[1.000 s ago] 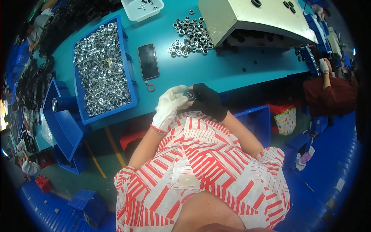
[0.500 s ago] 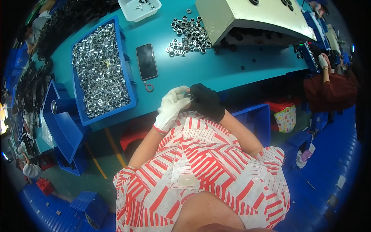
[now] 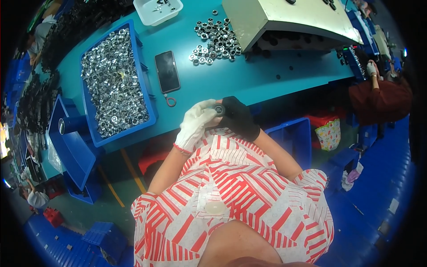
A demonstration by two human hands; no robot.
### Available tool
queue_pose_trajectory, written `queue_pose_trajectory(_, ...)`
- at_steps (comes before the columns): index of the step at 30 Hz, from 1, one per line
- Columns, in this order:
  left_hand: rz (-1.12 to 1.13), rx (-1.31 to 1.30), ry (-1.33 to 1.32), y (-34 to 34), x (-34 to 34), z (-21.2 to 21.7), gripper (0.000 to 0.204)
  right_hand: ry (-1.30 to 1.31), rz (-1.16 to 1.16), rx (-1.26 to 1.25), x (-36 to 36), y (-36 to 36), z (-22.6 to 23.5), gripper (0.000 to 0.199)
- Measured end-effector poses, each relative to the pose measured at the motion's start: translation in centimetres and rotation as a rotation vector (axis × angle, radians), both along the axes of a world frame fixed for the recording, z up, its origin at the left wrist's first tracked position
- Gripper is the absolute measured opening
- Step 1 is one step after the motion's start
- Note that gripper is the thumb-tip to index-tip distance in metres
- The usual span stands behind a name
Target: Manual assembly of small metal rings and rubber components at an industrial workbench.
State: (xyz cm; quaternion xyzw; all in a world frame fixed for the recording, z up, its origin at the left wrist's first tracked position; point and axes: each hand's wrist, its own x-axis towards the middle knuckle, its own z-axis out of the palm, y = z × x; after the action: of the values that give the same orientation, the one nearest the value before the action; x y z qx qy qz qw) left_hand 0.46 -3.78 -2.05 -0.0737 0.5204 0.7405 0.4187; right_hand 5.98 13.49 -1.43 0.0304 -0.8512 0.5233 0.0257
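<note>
My left hand (image 3: 195,122), in a white glove, grips a small round black part (image 3: 219,109) with a paler ring on its face between thumb and fingers. Beside it my right hand (image 3: 238,118), black-gloved with bare fingertips showing, closes on the same part from the other side. Both hands are together in front of my apron, at the near edge of the teal table (image 3: 222,84). A blue bin (image 3: 150,111) full of shiny chrome rings stands to their left. Farther off, several chrome and black round parts (image 3: 217,43) lie in a loose pile.
A dark phone (image 3: 167,71) with a red ring strap lies beside the bin. At the back are a white tray (image 3: 158,12) of small pieces and a cream metal housing (image 3: 271,18) holding black parts. Another person (image 3: 380,100) works at the right. Blue crates (image 3: 71,142) stand left.
The round black part has turned so that its ringed face shows more plainly. My fingers have shifted slightly around it; both hands stay in the same place.
</note>
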Motion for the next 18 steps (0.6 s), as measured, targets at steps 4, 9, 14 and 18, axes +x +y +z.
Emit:
queue_pose_trajectory(4, 0.093, 0.023, 0.003, -0.5, 0.2, -0.3, 0.041, -0.534, -0.291, -0.934, 0.6, 0.7, -2.6, 0.038)
queue_pose_trajectory(9, 0.006, -0.101, 0.106, 0.2, 0.5, 0.1, 0.044, -0.721, -0.379, -0.949, 1.2, 1.0, -2.4, 0.057)
queue_pose_trajectory(14, -0.120, -0.050, 0.062, 2.4, 0.4, 1.6, 0.044, -0.550, -0.241, -0.334, 2.0, 1.0, -3.2, 0.054)
queue_pose_trajectory(18, -0.195, -0.155, 0.156, 2.9, 0.3, 1.6, 0.044, -0.457, -0.247, -0.352, 2.6, 0.9, -3.6, 0.055)
